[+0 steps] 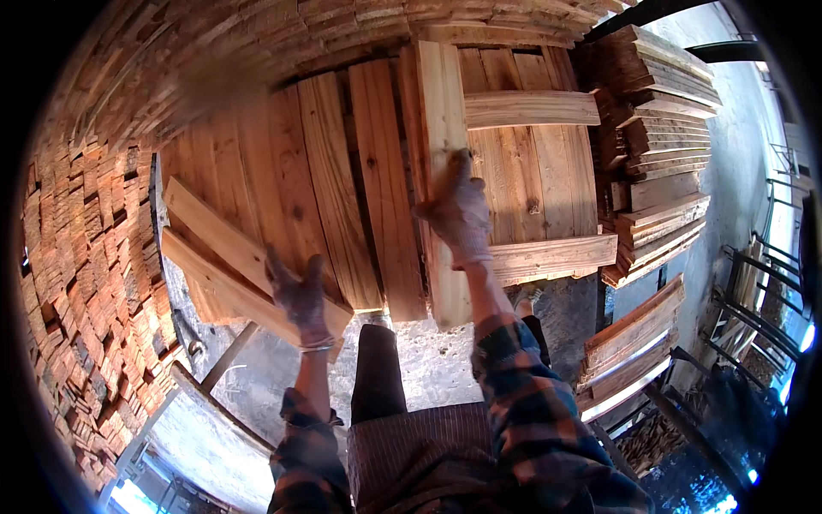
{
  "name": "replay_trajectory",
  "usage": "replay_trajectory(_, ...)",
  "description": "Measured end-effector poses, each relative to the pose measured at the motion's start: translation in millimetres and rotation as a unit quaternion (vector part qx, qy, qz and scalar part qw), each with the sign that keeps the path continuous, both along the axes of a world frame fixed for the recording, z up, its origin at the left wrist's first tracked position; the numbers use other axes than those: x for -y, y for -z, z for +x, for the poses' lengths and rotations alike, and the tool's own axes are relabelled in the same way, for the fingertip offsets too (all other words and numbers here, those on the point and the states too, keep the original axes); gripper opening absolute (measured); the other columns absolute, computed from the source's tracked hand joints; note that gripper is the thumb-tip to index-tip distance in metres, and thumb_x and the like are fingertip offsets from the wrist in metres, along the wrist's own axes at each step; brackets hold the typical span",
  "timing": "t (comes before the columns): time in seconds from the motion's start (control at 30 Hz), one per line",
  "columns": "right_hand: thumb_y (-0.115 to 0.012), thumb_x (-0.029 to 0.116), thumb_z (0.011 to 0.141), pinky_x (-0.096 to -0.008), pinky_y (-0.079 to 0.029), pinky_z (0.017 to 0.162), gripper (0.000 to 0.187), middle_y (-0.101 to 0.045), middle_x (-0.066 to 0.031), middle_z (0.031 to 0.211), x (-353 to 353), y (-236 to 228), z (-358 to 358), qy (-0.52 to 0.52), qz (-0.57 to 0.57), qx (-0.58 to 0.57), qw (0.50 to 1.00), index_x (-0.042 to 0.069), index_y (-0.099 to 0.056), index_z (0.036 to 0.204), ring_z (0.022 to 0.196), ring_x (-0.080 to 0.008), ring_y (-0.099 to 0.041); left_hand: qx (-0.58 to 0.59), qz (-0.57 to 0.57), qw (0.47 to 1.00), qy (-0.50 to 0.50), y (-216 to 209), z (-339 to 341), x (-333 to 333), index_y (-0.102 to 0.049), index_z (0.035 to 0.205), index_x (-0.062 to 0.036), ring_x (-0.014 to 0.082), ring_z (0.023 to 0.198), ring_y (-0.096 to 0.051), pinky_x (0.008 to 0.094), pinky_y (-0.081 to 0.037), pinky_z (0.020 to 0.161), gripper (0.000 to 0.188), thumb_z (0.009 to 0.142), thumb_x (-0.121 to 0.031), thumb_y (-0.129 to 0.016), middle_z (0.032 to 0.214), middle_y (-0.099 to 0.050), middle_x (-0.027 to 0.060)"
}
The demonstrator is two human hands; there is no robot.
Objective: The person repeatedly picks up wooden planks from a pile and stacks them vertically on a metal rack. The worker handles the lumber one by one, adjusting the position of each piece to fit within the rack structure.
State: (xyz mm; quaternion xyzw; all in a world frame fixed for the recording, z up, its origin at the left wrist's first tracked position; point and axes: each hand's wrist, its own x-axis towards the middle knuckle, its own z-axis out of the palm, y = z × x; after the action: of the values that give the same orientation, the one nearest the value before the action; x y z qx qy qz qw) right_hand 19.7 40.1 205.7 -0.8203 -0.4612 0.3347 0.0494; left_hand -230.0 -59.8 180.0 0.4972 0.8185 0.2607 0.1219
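Observation:
My left hand [301,300], in a light knit glove, has its fingers apart over two narrow wooden boards. One of these, the upper slanted board [214,224], lies beside the lower slanted board [224,274]; their right ends meet near my palm. My right hand [461,218], also gloved, straddles a long pale plank [447,291], its thumb at the left edge and fingers by the right edge. That plank lies lengthwise away from me, on top of other boards. Under and left of it are several flat side-by-side planks [332,171]. The right fingertips look slightly blurred.
To the right lies a panel of planks [531,176] with an upper crosspiece [531,110] and a lower crosspiece [552,254]. Stacked boards [664,146] stand beyond it. More boards [634,334] lie lower right. A large timber pile [94,300] rises at left.

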Motion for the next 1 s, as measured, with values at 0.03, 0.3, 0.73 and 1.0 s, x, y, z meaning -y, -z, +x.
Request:
replay_trajectory(0.03,-0.078,0.024,0.061,-0.0438,-0.053,0.076,0.099,-0.052,-0.0221,0.109,1.7,0.6,0.2,0.0,0.036,-0.023,0.999,0.009,-0.024,0.143,0.093,-0.0361,-0.057,0.004,-0.035,0.999,-0.024,5.9,-25.2,1.0,-0.037,0.141,-0.0057,0.0384,0.125,-0.045,0.0434,-0.042,0.101,0.084,0.077,-0.046,-0.073,0.136,-0.045,0.0234)
replay_trajectory(0.3,-0.079,0.031,0.06,-0.0467,-0.052,0.077,0.1,-0.05,-0.0235,0.113,15.7,48.3,80.1,0.018,0.066,0.1,0.993,0.012,-0.025,0.142,0.1,-0.0367,-0.057,-0.129,-0.178,0.964,-0.15,20.5,-104.7,4.8,-0.023,0.147,-0.0074,0.0418,0.126,-0.039,0.0489,-0.038,0.101,0.099,0.074,-0.061,-0.066,0.14,-0.036,0.0248)
replay_trajectory(0.73,-0.075,0.041,0.074,-0.0474,-0.048,0.081,0.085,-0.054,-0.0249,0.11,11.1,74.5,146.0,-0.06,0.13,0.063,0.988,0.01,-0.034,0.142,0.096,-0.0423,-0.057,-0.087,-0.206,0.944,-0.242,16.4,-128.3,15.9,-0.028,0.144,-0.0011,0.0417,0.122,-0.043,0.0449,-0.038,0.1,0.103,0.069,-0.056,-0.074,0.134,-0.041,0.0287)
replay_trajectory(1.0,-0.069,0.033,0.08,-0.0466,-0.051,0.077,0.068,-0.057,-0.0217,0.111,16.0,53.2,62.8,-0.176,0.266,0.193,0.928,0.011,-0.042,0.138,0.098,-0.0368,-0.059,-0.038,-0.195,0.949,-0.246,28.0,-165.9,21.1,-0.018,0.146,0.001,0.0421,0.128,-0.037,0.0434,-0.035,0.104,0.117,0.062,-0.053,-0.08,0.139,-0.036,0.0304)
